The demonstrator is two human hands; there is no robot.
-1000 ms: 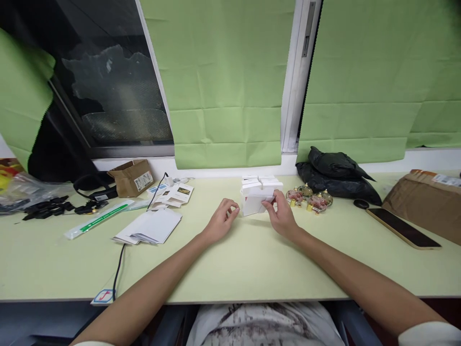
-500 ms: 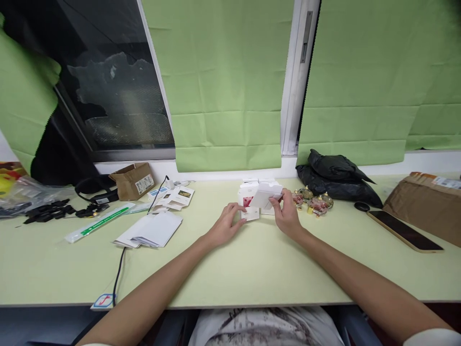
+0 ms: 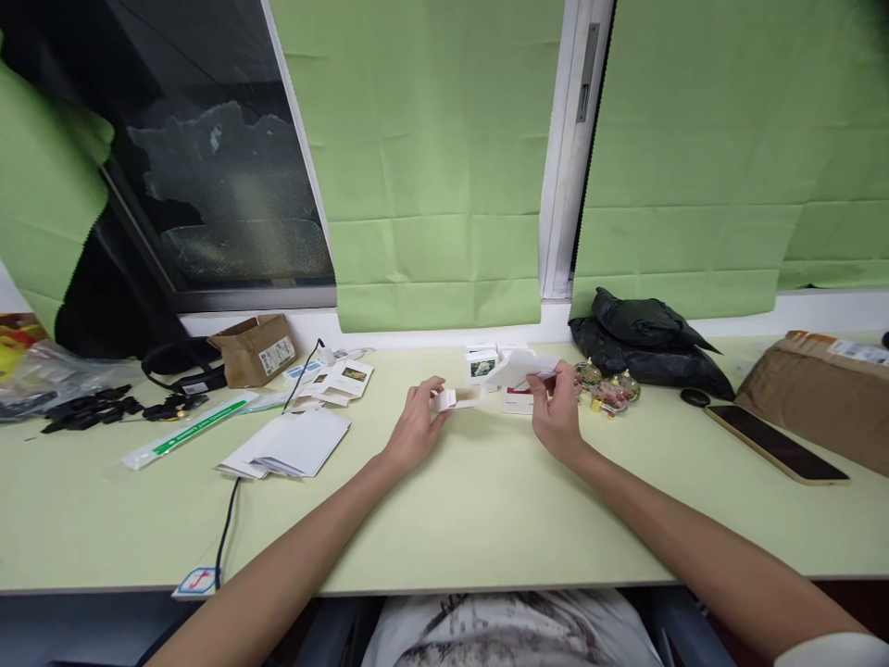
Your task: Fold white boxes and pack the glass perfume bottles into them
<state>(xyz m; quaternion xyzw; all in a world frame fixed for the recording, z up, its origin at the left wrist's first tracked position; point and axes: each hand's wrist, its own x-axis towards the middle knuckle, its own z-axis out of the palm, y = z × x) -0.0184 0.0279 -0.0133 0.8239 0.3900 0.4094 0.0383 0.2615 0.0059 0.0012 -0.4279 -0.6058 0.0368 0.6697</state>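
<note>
My left hand (image 3: 415, 426) is closed on a small white cardboard box (image 3: 453, 399), which lies tilted with its far end blurred. Between the thumb and fingers of my right hand (image 3: 557, 419) are white folded cards (image 3: 520, 370), possibly flattened cartons, raised above the table. Behind them stand several small white boxes; one flower-print box (image 3: 482, 368) shows a white bloom on green. Another white box (image 3: 516, 404) with a dark red patch sits under the held cards, partly hidden by them.
Gold-trimmed glass ornaments (image 3: 612, 394) lie right of my right hand, near black plastic bags (image 3: 645, 347). A phone (image 3: 776, 445) and brown parcel (image 3: 820, 398) are farther right. To the left are a white card stack (image 3: 298, 443), printed cartons (image 3: 347, 380) and an open brown box (image 3: 256, 352).
My left hand has drawn the small box leftward and tilted it, away from the others. The cards in my right hand have turned flatter, and the flower-print box behind now shows.
</note>
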